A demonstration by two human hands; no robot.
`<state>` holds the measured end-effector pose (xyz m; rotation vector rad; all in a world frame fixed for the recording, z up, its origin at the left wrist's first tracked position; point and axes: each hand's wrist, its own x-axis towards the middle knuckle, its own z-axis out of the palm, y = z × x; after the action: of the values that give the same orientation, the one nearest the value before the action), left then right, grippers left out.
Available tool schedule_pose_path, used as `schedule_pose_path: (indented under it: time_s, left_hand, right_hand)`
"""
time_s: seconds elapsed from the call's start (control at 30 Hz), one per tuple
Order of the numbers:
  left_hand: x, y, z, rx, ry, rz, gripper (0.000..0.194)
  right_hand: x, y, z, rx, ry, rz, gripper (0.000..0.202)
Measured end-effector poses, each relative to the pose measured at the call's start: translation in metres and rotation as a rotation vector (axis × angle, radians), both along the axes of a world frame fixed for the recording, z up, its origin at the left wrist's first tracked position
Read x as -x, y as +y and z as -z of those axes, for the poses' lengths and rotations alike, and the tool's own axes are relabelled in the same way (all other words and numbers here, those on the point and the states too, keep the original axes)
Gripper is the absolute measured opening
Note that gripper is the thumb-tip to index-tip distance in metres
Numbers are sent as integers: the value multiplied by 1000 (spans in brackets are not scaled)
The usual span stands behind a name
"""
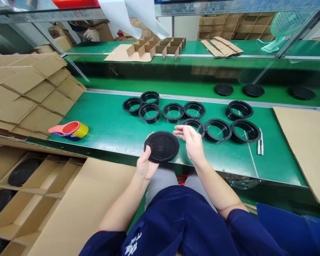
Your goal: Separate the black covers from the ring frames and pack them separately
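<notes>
My left hand [145, 164] grips a round black plastic lid [162, 146], thumb on its upper face and fingers beneath. A small raised mark shows in the lid's middle, and it is tilted towards me above the bench's front edge. Just right of the lid is my right hand [191, 142], its fingers drawn together in a pinch. Whatever sits between those fingertips, if anything, I cannot make out. Several black flanged rings, among them one ring [218, 130] and another ring [149, 113], stand beyond my hands, and my right hand partly covers one of them.
A white-handled cutter [260, 142] lies right of the rings on the green bench [106, 128]. Rolls of coloured tape [74, 130] sit at left. Stacked cardboard dividers [24, 85], a partitioned box [40, 192] holding black discs, and a cardboard sheet [306, 142] flank me.
</notes>
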<state>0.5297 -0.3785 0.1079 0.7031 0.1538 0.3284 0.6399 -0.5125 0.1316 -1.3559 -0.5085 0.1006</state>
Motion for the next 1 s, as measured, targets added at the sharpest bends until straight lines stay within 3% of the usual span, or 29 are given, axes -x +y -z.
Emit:
schedule_pose_path:
  time_s: [0.23, 0.5, 0.67, 0.8, 0.87, 1.0]
  left_hand:
    - [-6, 9, -7, 29, 49, 38, 47]
    - [-7, 16, -12, 61, 59, 144, 53]
    - [-4, 13, -8, 20, -27, 196, 78]
    - [-4, 5, -8, 35, -124, 176, 94]
    - [-6, 3, -9, 103, -135, 180, 90]
    - [-11, 4, -13, 212, -14, 193, 66]
  right_hand:
    - [1, -13, 15, 71, 51, -82, 37]
    - [5, -20, 19, 6, 294, -163, 36]
    - [21, -22, 19, -59, 401, -200, 36]
    - [40, -20, 25, -37, 459, -336, 38]
    - [44, -20, 28, 59, 347, -318, 35]
    - [33, -25, 27, 357, -351, 53, 34]
